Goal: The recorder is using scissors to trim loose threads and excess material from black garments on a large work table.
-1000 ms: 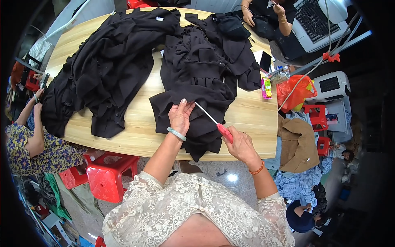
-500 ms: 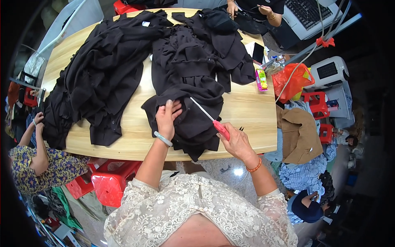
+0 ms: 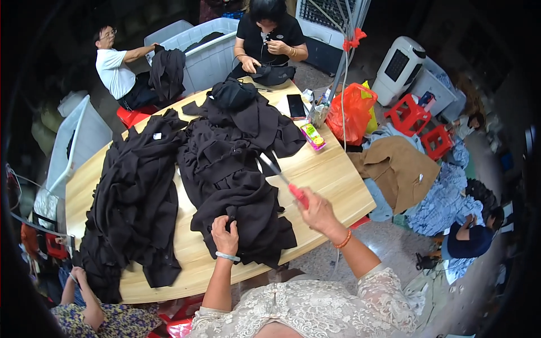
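My left hand is on the near part of a black knit garment, its thumb and fingers pinching a bit of the cloth. Closed around the red handle of a screwdriver-like tool is my right hand. Its long metal shaft points up and left, over the garment's right edge, blurred by motion. A second heap of black garments lies on the left side of the table, with a small white tag near its top.
The wooden table carries a black cap-like item, a phone and a pink-yellow packet. Co-workers sit at the far side and at near left. Brown cloth, a red bag and red stools stand right.
The view has tilted up, bringing the far co-workers and bins into sight. My left hand has gone from loosely spread fingers to a pinch on the cloth; my right still holds the tool.
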Action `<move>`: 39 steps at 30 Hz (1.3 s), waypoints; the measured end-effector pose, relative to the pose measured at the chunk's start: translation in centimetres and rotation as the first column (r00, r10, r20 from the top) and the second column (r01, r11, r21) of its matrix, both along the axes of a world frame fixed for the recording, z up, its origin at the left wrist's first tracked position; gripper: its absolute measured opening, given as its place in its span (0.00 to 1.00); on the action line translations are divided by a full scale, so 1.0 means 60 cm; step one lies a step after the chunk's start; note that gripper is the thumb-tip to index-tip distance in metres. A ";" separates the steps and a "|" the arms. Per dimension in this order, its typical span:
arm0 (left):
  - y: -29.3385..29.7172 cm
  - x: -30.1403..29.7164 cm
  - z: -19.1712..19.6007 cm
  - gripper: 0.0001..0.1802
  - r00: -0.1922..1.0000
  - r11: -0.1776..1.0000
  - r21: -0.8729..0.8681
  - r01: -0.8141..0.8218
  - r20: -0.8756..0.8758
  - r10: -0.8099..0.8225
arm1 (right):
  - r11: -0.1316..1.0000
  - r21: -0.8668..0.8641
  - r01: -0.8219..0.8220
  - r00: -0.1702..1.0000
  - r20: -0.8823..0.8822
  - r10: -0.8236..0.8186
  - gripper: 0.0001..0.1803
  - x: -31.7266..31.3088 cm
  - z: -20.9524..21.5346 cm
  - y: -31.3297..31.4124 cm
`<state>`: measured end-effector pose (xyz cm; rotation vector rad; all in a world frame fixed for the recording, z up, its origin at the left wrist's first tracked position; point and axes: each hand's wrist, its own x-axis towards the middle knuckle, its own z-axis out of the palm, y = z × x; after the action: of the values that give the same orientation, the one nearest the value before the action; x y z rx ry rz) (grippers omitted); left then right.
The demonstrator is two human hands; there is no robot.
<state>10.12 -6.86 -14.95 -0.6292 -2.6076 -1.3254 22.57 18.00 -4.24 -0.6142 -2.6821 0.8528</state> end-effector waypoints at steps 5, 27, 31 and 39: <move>-0.007 0.001 0.000 0.10 0.999 0.999 -0.050 0.017 0.036 -0.016 | 0.993 -0.052 0.105 0.988 -0.106 -0.110 0.16 -0.011 0.033 0.045; 0.009 -0.003 0.011 0.06 0.956 0.965 0.260 0.011 0.280 -0.086 | 0.920 -0.105 -0.378 0.853 0.347 0.390 0.12 0.033 0.005 0.001; 0.005 -0.001 0.004 0.06 0.974 0.958 0.287 0.015 0.214 -0.079 | 0.881 -0.172 -0.441 0.753 0.463 0.468 0.15 0.045 0.020 -0.019; -0.010 0.001 0.004 0.04 0.977 0.954 0.295 0.058 0.179 -0.115 | 0.861 -0.172 -0.479 0.725 0.476 0.498 0.17 0.044 0.018 -0.048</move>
<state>10.20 -7.46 -14.71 -0.5983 -2.4777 -1.8376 25.23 15.13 -3.16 -0.1181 -3.4095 0.9740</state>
